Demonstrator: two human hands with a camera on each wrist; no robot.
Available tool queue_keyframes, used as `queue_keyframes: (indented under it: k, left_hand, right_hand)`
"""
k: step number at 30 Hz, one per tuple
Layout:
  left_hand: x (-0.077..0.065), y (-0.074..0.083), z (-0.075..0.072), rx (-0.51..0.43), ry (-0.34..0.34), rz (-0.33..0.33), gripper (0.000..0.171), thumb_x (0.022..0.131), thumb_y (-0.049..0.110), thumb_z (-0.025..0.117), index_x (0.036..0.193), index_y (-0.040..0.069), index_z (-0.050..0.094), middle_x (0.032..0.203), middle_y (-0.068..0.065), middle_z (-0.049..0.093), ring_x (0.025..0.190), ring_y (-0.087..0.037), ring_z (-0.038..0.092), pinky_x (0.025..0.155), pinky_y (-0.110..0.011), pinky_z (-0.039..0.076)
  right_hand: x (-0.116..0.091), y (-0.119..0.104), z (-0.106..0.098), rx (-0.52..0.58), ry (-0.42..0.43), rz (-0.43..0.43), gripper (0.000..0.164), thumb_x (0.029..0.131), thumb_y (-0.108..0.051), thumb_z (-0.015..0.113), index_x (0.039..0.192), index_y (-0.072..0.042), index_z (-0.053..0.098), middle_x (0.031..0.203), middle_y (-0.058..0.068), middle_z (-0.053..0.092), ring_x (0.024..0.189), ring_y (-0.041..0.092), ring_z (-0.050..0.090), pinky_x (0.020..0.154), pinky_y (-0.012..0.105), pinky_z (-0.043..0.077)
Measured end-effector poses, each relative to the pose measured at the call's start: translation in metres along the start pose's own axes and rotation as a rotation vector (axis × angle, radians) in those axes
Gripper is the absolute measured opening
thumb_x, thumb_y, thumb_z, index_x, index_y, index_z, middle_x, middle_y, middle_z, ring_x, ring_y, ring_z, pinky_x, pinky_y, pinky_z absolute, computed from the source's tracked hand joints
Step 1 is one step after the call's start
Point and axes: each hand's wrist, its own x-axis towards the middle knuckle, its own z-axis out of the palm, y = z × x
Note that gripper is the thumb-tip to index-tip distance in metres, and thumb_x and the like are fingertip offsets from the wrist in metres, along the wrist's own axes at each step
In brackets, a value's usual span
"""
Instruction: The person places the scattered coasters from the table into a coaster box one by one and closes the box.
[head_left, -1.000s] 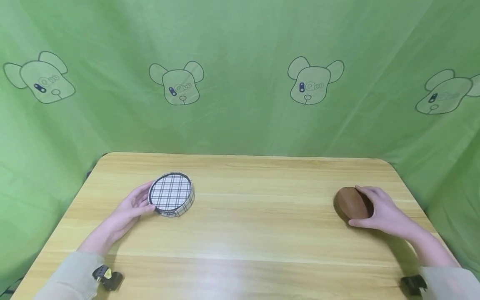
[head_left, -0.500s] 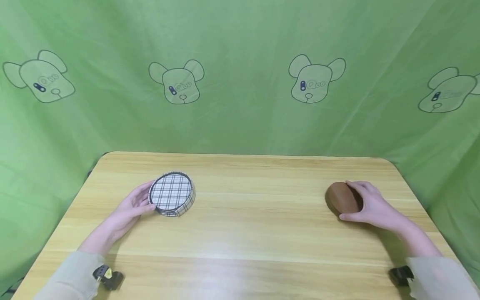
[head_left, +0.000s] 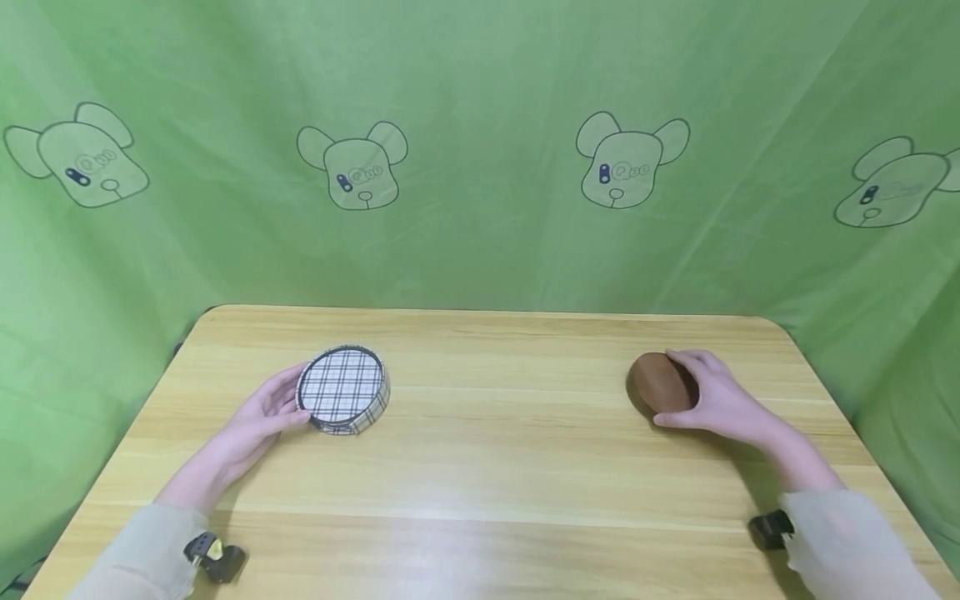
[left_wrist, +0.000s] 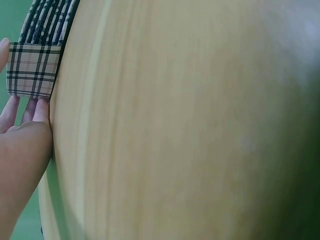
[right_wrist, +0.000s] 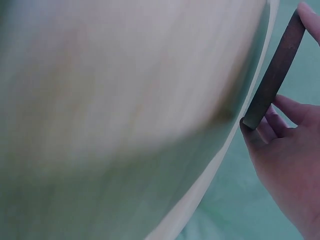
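On the left of the table stands a round, low box covered in black-and-white plaid, with a dark rim line round its top. My left hand grips its near left side, thumb on the front rim and fingers behind. In the left wrist view the plaid side wall shows, with fingers under its edge. At the right, my right hand holds a smooth brown oval piece between thumb and fingers. Seen edge-on in the right wrist view, the brown piece is a tilted slab close over the table.
The light wood table has rounded far corners. Behind it hangs a green curtain printed with bear-head outlines, which also closes in both sides. A small dark device is strapped at each sleeve cuff.
My right hand has carried the brown oval piece to the left and slightly away from me, its arm following. The left hand and the plaid box have stayed in place.
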Motion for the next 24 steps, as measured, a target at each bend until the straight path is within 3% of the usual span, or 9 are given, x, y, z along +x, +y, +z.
queue_keyframes:
  k: [14, 17, 19, 22, 24]
  left_hand:
    - [0.000, -0.001, 0.000, -0.010, -0.005, 0.008, 0.085, 0.100, -0.004, 0.061, 0.167, -0.001, 0.010, 0.172, -0.030, 0.012, 0.129, 0.010, 0.055, 0.110, -0.007, 0.044]
    - [0.000, -0.002, 0.000, -0.005, -0.003, 0.011, 0.085, 0.100, -0.003, 0.062, 0.167, -0.001, 0.011, 0.168, -0.024, 0.026, 0.129, 0.009, 0.055, 0.109, -0.008, 0.045]
    - [0.000, -0.002, -0.001, -0.007, -0.001, 0.013, 0.084, 0.100, -0.003, 0.062, 0.167, -0.002, 0.011, 0.163, -0.013, 0.037, 0.129, 0.009, 0.056, 0.110, -0.008, 0.045]
    - [0.001, -0.002, -0.001, -0.006, -0.002, 0.010, 0.085, 0.100, -0.003, 0.062, 0.167, -0.001, 0.011, 0.164, -0.016, 0.036, 0.129, 0.009, 0.056, 0.110, -0.008, 0.045]
    - [0.000, -0.002, 0.000, -0.005, -0.003, 0.007, 0.085, 0.100, -0.003, 0.061, 0.168, -0.001, 0.010, 0.168, -0.026, 0.026, 0.128, 0.010, 0.055, 0.109, -0.008, 0.045]
  right_hand:
    - [0.017, -0.014, 0.006, 0.028, -0.018, -0.013, 0.114, 0.076, -0.040, 0.094, 0.161, 0.007, 0.033, 0.155, 0.039, 0.034, 0.141, 0.058, 0.034, 0.110, 0.079, 0.038]
    - [0.021, -0.017, 0.008, 0.030, -0.020, -0.015, 0.114, 0.077, -0.040, 0.094, 0.161, 0.007, 0.033, 0.155, 0.039, 0.034, 0.141, 0.057, 0.035, 0.111, 0.079, 0.038]
    - [0.024, -0.020, 0.009, 0.028, -0.024, -0.019, 0.115, 0.076, -0.039, 0.095, 0.161, 0.007, 0.032, 0.155, 0.038, 0.034, 0.140, 0.057, 0.036, 0.111, 0.079, 0.039]
    - [0.028, -0.024, 0.011, 0.029, -0.026, -0.025, 0.114, 0.076, -0.038, 0.095, 0.161, 0.007, 0.033, 0.156, 0.038, 0.034, 0.141, 0.057, 0.036, 0.112, 0.078, 0.038]
    - [0.031, -0.026, 0.012, 0.031, -0.028, -0.028, 0.114, 0.076, -0.038, 0.095, 0.160, 0.007, 0.033, 0.156, 0.038, 0.034, 0.142, 0.057, 0.036, 0.113, 0.078, 0.038]
